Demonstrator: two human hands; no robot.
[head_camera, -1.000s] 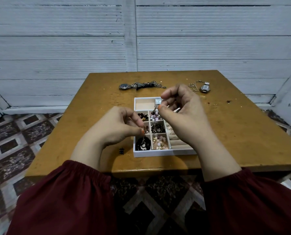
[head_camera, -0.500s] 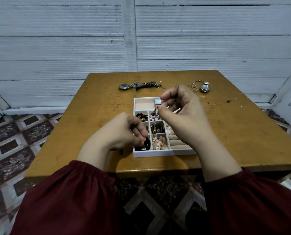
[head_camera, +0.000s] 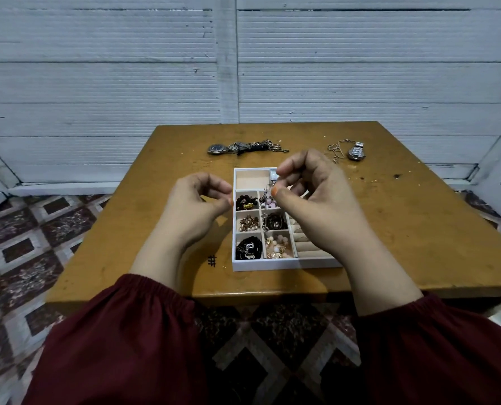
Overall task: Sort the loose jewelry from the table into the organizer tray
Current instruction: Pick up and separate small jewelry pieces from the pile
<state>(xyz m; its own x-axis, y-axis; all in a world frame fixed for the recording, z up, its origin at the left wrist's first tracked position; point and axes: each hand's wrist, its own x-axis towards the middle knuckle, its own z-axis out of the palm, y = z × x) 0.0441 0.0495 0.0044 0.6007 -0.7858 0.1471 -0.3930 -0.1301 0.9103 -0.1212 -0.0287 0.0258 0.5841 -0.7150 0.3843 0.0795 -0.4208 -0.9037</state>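
The white organizer tray lies on the wooden table in front of me. Its small compartments hold black beads, gold earrings, a black flower piece and pink beads. My right hand hovers over the tray's far half and pinches a small dangling jewelry piece between thumb and forefinger, above the compartment with pink beads. My left hand hangs just left of the tray, fingers loosely curled, with nothing in it. A dark watch with chains and a silver watch with a thin chain lie loose at the far side.
Beige ring rolls fill the tray's right side, partly hidden by my right wrist. A small black mark is on the table left of the tray. A white panelled wall stands behind the table, and patterned floor tiles surround it.
My left hand has risen from the tray's near-left compartment, where the black flower piece now lies, and moved left off the tray. My right hand has stayed where it was with its dangling piece.
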